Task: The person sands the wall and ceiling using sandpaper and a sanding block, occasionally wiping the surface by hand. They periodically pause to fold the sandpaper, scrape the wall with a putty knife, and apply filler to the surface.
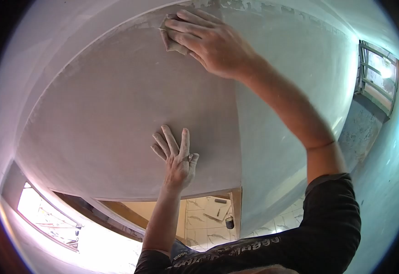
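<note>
High on the grey plastered wall [117, 100], my right hand [208, 43] presses a folded piece of sandpaper [176, 47] flat against the surface, close to the wall's curved upper edge. Its fingers lie over the sheet, which shows past the fingertips and below them. Lower down, my left hand [176, 157] rests on the same wall with its fingers spread and nothing in it. Pale dust coats both hands.
A barred window [380, 71] is at the upper right, and a bright window [48, 217] at the lower left. Below, through an opening with a wooden frame [237, 212], a dark container [229, 223] stands on marble-patterned floor tiles [197, 221].
</note>
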The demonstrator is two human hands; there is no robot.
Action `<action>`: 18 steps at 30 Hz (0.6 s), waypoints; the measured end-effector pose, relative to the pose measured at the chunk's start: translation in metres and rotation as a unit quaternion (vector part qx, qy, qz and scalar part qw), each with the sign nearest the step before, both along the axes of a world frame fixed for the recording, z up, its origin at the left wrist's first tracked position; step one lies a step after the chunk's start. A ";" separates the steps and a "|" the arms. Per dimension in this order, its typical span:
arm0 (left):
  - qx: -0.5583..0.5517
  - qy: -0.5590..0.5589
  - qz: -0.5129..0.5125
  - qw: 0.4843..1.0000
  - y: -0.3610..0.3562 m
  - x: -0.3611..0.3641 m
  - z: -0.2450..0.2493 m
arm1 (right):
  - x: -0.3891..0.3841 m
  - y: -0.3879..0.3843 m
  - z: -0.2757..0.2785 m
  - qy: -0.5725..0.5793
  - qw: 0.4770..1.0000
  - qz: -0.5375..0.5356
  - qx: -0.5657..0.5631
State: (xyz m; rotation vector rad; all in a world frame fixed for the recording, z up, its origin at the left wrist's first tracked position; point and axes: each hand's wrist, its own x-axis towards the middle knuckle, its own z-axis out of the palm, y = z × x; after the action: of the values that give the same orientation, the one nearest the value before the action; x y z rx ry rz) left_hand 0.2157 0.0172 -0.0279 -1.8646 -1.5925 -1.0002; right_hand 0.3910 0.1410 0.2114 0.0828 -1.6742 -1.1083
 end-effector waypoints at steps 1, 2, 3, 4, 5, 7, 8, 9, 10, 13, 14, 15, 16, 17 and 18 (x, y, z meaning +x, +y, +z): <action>0.008 -0.002 -0.019 1.000 -0.001 -0.004 -0.001 | -0.002 0.003 0.012 -0.039 0.998 -0.014 0.056; 0.013 -0.003 -0.037 0.999 -0.004 -0.009 -0.003 | 0.013 0.006 0.016 -0.043 0.997 -0.016 0.055; 0.012 -0.009 -0.039 0.999 -0.004 -0.012 -0.006 | 0.044 0.014 0.017 -0.018 1.000 -0.012 0.015; 0.005 -0.010 -0.029 1.000 -0.003 -0.014 -0.007 | 0.065 0.021 0.020 0.003 1.000 -0.008 -0.021; 0.000 -0.011 -0.019 1.000 -0.002 -0.014 -0.007 | 0.075 0.027 0.022 -0.007 1.000 -0.010 -0.015; 0.000 -0.019 -0.003 1.000 -0.001 -0.010 -0.008 | 0.090 0.040 0.009 0.029 0.990 -0.104 -0.086; 0.001 -0.012 0.017 1.000 0.002 -0.010 -0.009 | 0.079 0.025 0.006 0.030 0.990 -0.109 -0.090; -0.005 -0.008 0.012 1.000 0.002 -0.009 -0.010 | 0.056 -0.002 0.004 0.021 0.994 -0.068 -0.081; 0.005 -0.017 0.020 1.000 0.002 -0.008 -0.011 | 0.043 -0.014 0.001 0.014 0.997 -0.028 -0.075; 0.009 -0.025 0.010 1.000 0.009 -0.009 -0.014 | 0.042 0.023 0.007 0.013 0.998 0.066 -0.005; 0.015 -0.031 0.004 0.999 0.008 -0.013 -0.016 | 0.060 0.040 -0.001 0.041 0.995 0.022 -0.088; 0.013 -0.034 0.008 0.999 0.005 -0.016 -0.016 | 0.075 0.055 -0.011 0.065 0.983 -0.021 -0.168; 0.011 -0.029 0.006 1.000 0.004 -0.017 -0.016 | 0.070 0.059 -0.016 0.061 0.984 -0.019 -0.168; 0.007 -0.023 0.000 1.000 0.006 -0.015 -0.016 | 0.069 0.062 -0.021 0.147 0.954 0.059 -0.255; 0.002 -0.023 -0.003 1.000 0.008 -0.014 -0.016 | 0.074 0.065 -0.030 0.234 0.902 0.134 -0.338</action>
State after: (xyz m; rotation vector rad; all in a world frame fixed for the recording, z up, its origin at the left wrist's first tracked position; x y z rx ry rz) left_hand 0.2019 0.0256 -0.0436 -1.8575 -1.6114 -1.0538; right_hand 0.4647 0.2058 0.1816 -0.3639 -1.4601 -0.2619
